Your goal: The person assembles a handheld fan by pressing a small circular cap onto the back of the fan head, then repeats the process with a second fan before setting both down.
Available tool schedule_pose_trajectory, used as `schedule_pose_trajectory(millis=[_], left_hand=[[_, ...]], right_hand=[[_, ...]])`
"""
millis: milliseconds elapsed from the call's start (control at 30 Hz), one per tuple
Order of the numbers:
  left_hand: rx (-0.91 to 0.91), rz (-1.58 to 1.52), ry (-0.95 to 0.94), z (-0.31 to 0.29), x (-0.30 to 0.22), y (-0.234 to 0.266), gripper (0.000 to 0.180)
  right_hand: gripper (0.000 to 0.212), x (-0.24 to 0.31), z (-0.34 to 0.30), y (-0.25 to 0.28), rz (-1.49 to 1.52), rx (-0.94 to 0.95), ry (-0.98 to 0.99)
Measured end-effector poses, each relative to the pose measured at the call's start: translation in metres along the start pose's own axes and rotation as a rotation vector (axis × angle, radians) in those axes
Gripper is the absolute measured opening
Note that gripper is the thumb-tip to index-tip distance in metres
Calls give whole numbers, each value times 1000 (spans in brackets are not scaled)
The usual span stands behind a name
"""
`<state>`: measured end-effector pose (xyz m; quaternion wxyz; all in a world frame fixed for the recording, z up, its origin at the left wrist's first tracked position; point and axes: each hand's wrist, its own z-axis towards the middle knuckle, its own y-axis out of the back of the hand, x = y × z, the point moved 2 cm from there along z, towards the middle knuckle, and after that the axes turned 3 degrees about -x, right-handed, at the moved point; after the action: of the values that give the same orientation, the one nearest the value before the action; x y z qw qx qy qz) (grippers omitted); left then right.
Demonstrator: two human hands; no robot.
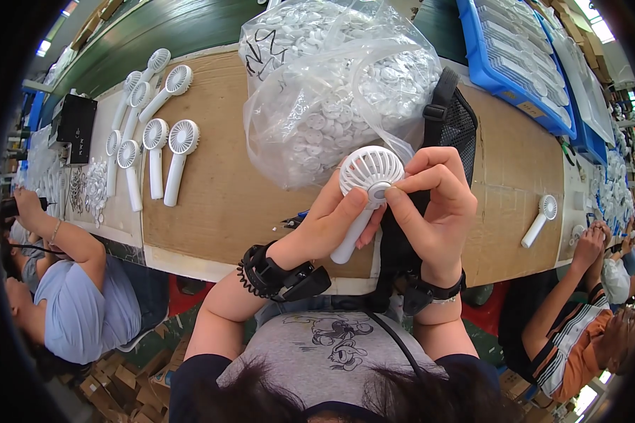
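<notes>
A white handheld fan (365, 170) is held upright before me, its grille tilted toward me. My left hand (324, 224) is closed around its handle, thumb along the near side. At the lower part of the grille sits a small round grey-and-white disc (378, 190). My right hand (436, 211) pinches at this disc's right edge with thumb and forefinger, its other fingers curled above. Just behind the fan lies a big clear plastic bag (282, 141) full of small round white pieces (324, 134). A black mesh bag with a strap (466, 127) lies behind my right hand.
Several white fans (183, 137) lie at the left of the cardboard-covered table (212, 211); another fan (540, 220) lies at the right. A blue crate (501, 88) of white parts stands far right. A black box (74, 130) is far left. Co-workers sit on both sides.
</notes>
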<state>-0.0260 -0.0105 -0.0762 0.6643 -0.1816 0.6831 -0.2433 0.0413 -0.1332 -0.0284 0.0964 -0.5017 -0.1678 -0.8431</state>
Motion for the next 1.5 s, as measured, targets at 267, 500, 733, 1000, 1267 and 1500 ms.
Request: schedule_pose_trajectory(millis=[267, 500, 733, 1000, 1267, 1500], left_hand=[[-30, -3, -23, 0, -1, 4, 46], [-91, -30, 42, 1, -5, 1, 39], [-92, -131, 120, 2, -3, 5, 39], [-142, -93, 76, 1, -4, 4, 40], [-169, -117, 81, 0, -1, 4, 41], [-187, -131, 87, 0, -1, 4, 43]], right_hand=[[12, 2, 1, -1, -37, 19, 59], [13, 9, 2, -3, -111, 36, 110], [14, 9, 2, -5, -104, 43, 108], [14, 9, 2, -7, -78, 68, 103], [15, 9, 1, -9, -81, 59, 120], [15, 10, 0, -9, -76, 81, 118]])
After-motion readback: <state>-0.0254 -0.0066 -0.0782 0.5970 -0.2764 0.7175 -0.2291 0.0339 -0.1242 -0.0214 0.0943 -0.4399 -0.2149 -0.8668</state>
